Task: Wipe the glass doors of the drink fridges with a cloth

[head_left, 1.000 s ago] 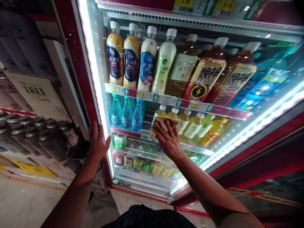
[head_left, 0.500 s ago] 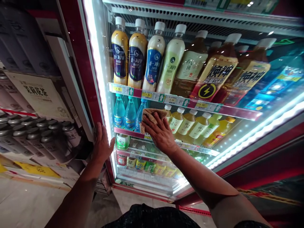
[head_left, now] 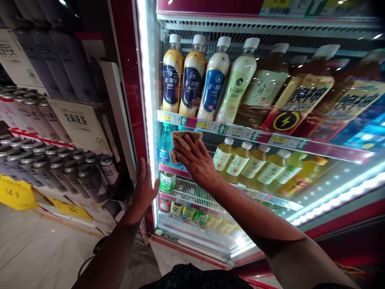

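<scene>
A folded brown cloth point(head_left: 187, 140) lies under the fingers of my right hand point(head_left: 197, 162), pressed flat against the glass door of a lit drinks cooler point(head_left: 207, 249). Behind the cloth and hand, blue bottles point(head_left: 165, 144) are mostly hidden. My left hand point(head_left: 145, 186) rests on the dark red frame point(head_left: 128, 76) at the cooler's left edge, palm down with thumb spread from the fingers, holding nothing. To the right of my right hand, pale-labelled tea bottles point(head_left: 239, 160) stand in a row behind the glass.
Larger bottles point(head_left: 192, 80) fill the cooler shelf above, fronted by a price-tag strip point(head_left: 237, 132). Left of the cooler, shelving holds several silver-capped bottles point(head_left: 90, 176) and a yellow price sign point(head_left: 16, 192). Tiled floor point(head_left: 39, 241) shows at lower left.
My right hand and the cloth have slid left across the glass, now over the blue bottles. My left hand stays on the frame. The view has turned left, shifting the cooler rightward.
</scene>
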A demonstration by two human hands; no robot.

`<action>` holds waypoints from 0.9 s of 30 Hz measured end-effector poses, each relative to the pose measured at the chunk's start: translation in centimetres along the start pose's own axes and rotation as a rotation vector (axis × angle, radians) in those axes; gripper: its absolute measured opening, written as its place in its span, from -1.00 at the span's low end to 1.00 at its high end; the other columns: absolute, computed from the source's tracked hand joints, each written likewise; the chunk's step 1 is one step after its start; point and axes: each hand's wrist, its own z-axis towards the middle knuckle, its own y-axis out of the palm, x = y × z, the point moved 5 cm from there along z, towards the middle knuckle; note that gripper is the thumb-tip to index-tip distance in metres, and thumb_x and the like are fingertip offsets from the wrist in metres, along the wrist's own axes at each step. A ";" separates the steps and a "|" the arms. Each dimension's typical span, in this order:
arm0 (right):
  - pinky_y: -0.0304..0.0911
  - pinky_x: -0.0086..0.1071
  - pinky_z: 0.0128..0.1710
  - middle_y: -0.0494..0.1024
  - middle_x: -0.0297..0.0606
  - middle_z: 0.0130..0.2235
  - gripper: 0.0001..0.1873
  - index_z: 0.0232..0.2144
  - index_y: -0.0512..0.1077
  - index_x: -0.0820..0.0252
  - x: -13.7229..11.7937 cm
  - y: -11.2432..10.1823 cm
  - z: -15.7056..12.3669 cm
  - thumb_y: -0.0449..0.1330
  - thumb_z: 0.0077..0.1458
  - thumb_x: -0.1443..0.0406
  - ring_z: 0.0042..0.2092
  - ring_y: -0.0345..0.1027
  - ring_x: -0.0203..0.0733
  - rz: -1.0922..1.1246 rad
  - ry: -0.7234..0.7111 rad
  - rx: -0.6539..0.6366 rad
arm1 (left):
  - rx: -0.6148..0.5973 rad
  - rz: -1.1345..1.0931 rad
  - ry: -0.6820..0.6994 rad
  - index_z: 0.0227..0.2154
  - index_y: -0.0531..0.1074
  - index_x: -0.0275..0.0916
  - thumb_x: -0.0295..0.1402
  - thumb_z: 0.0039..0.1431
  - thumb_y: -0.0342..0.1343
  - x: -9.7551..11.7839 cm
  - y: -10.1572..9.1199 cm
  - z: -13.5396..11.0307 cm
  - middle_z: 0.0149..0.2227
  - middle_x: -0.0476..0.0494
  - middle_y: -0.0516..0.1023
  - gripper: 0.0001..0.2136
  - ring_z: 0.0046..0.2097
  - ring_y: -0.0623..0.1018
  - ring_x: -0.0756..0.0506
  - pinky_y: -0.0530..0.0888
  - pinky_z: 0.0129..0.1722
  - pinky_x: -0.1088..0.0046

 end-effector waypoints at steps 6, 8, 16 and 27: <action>-0.27 -0.01 0.57 0.20 -0.40 0.46 -0.52 0.32 0.32 0.06 -1.1 0.9 1.6 0.10 0.40 0.36 0.54 -0.26 -0.09 0.014 -0.036 0.010 | 0.013 0.043 0.005 0.50 -0.43 -0.19 -0.35 0.33 0.09 0.3 0.1 -0.3 0.54 -0.45 -0.35 -0.10 0.53 -0.15 -0.38 0.16 0.44 -0.12; -0.20 -0.03 0.56 0.22 -0.44 0.45 -0.52 0.31 0.34 0.03 -1.7 1.3 2.0 0.10 0.40 0.35 0.53 -0.16 -0.10 0.031 -0.083 -0.029 | 0.011 0.050 -0.015 0.50 -0.45 -0.18 -0.35 0.33 0.09 0.4 0.2 -0.5 0.54 -0.46 -0.35 -0.09 0.52 -0.14 -0.39 0.19 0.43 -0.11; -0.24 -0.01 0.57 0.18 -0.38 0.47 -0.50 0.34 0.29 0.07 -1.6 1.7 6.6 0.06 0.41 0.37 0.54 -0.23 -0.10 0.107 -0.016 0.019 | 0.013 0.085 -0.060 0.49 -0.50 -0.21 -0.34 0.32 0.10 0.2 0.9 -1.1 0.52 -0.51 -0.41 -0.06 0.51 -0.17 -0.43 0.24 0.40 -0.14; -0.25 0.04 0.57 0.21 -0.33 0.46 -0.50 0.31 0.33 0.11 -2.9 2.7 11.5 0.00 0.40 0.42 0.54 -0.27 -0.11 0.185 -0.101 0.049 | -0.037 0.128 -0.143 0.49 -0.40 -0.37 -0.30 0.31 0.07 -0.2 1.9 -1.3 0.52 -0.53 -0.44 -0.10 0.52 -0.18 -0.43 0.19 0.42 -0.11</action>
